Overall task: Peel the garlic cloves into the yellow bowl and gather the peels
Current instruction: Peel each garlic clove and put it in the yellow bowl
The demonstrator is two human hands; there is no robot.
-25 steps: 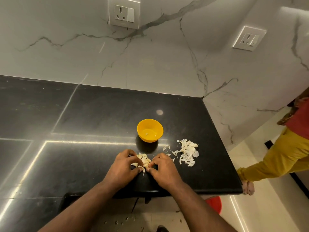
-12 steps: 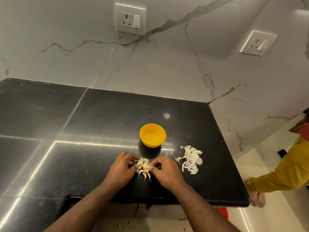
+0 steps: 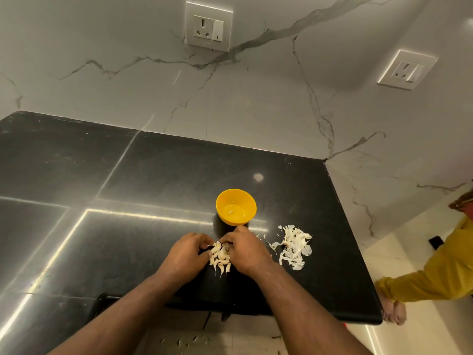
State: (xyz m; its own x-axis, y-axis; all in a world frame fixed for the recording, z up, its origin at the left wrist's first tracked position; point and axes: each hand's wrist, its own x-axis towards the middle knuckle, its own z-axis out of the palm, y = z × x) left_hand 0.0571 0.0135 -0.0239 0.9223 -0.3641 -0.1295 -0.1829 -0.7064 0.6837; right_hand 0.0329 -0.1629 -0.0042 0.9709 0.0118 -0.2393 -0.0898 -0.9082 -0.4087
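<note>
A cluster of unpeeled garlic cloves (image 3: 219, 258) lies on the black counter (image 3: 128, 239) near its front edge. My left hand (image 3: 185, 254) and my right hand (image 3: 247, 249) flank the cluster, fingers curled and pinching cloves at its top. Just behind my hands stands the small yellow bowl (image 3: 236, 206), with a peeled clove or two inside. A pile of white garlic peels (image 3: 294, 248) lies on the counter to the right of my right hand.
The marble wall with two sockets (image 3: 209, 26) rises behind the counter. The counter's right edge (image 3: 358, 252) drops to a pale floor, where a person in yellow trousers (image 3: 435, 275) stands close. Small peel scraps lie on the floor below.
The camera view has shifted, and my hands with the garlic cluster now sit closer to the yellow bowl. The cluster looks more spread out between my fingers.
</note>
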